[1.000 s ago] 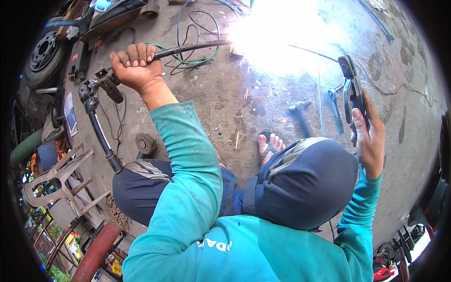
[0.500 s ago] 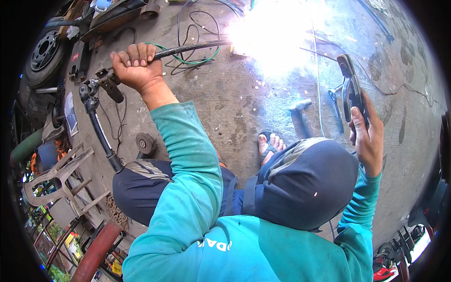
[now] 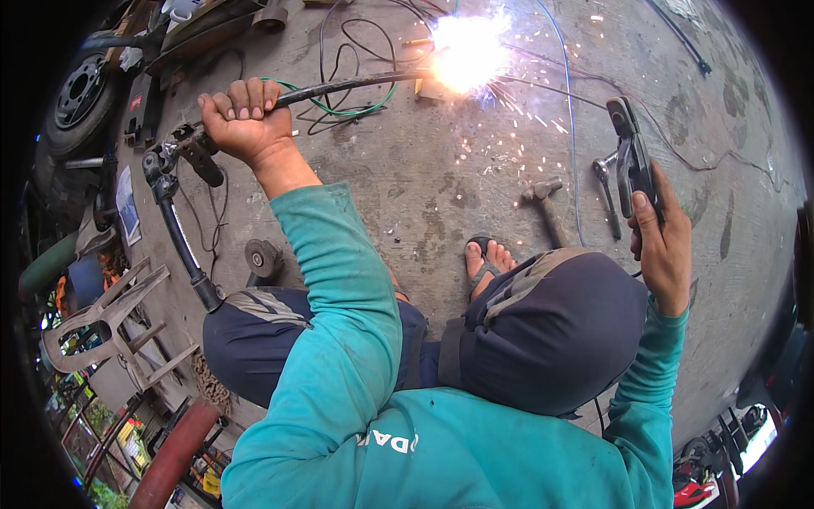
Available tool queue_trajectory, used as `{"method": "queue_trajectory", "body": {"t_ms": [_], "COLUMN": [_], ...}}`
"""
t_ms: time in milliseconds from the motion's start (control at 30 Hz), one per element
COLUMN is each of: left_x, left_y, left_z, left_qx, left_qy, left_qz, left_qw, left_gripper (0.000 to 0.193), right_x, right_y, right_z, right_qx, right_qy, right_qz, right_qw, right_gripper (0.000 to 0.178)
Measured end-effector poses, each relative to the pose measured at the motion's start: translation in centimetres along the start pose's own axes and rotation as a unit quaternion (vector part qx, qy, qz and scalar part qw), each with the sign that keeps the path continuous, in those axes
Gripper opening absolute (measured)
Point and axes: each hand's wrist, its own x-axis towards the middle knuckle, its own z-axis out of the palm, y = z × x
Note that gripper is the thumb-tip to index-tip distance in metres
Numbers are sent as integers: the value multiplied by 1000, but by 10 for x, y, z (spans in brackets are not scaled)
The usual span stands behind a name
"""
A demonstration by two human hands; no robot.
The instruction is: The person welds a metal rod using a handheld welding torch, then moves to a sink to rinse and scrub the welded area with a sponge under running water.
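The sleeve (image 3: 339,280) is teal, and the hood (image 3: 551,339) just beside it is dark navy with a grey-striped edge. Beyond the sleeve, the floor (image 3: 407,178) is mottled grey, the rod (image 3: 348,85) black, the spark (image 3: 465,53) white, a cable (image 3: 339,109) green, and a pipe (image 3: 174,458) red.

Left hand (image 3: 244,123) clenched, arm outstretched; right hand (image 3: 663,246) raised, closed grip.

White-blue printed card (image 3: 127,214) on floor, far left — beside black handlebar (image 3: 178,246).
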Motion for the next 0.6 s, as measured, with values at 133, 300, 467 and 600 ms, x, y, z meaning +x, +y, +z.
{"method": "queue_trajectory", "body": {"t_ms": [133, 300, 467, 600], "left_x": [-1, -2, -1, -1], "left_y": [1, -2, -1, -2], "left_z": [1, 1, 0, 0], "left_qx": [3, 19, 20, 15], "left_qy": [6, 12, 19, 29], "left_qz": [6, 12, 11, 9], "left_qw": [1000, 1000, 1000, 999], "left_gripper": [50, 49, 49, 49], "right_x": [2, 2, 2, 3], "right_y": [4, 9, 2, -2], "right_z": [1, 3, 2, 1], "right_qx": [-18, -39, -26, -31], "right_qy": [3, 10, 1, 0], "right_qz": [-21, -19, -10, 1], "right_qw": [1000, 999, 1000, 1000], "right_gripper": [53, 53, 51, 51]}}
